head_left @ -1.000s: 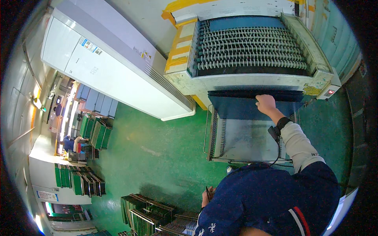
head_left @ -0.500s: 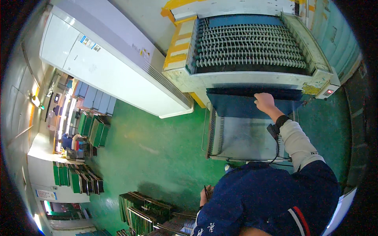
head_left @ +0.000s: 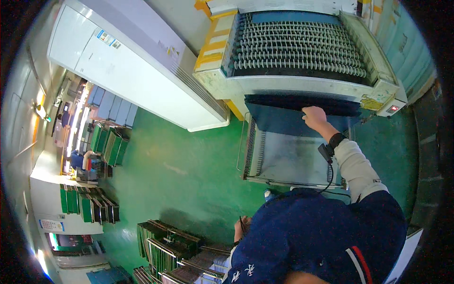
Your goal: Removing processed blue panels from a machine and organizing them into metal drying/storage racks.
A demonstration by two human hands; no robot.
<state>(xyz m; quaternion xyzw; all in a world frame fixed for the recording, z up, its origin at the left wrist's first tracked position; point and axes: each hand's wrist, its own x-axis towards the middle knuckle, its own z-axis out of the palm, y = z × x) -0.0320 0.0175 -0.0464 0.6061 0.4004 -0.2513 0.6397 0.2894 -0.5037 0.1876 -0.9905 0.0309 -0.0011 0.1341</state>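
— Where was the dark blue sheet?

— It stuck out of the slot under the machine's rollers, and its long side ran left to right. The right hand was right on its top edge, fingers curled shut on it.

— And the left hand?

— Far off, low by the body, closed around a thin dark stick (maybe a pen). So the right hand was much nearer.

— What was under the sheet?

— A grey wire tray, sloping toward the person. The green floor was wide, with racks of green boards and a big white cabinet at the left.
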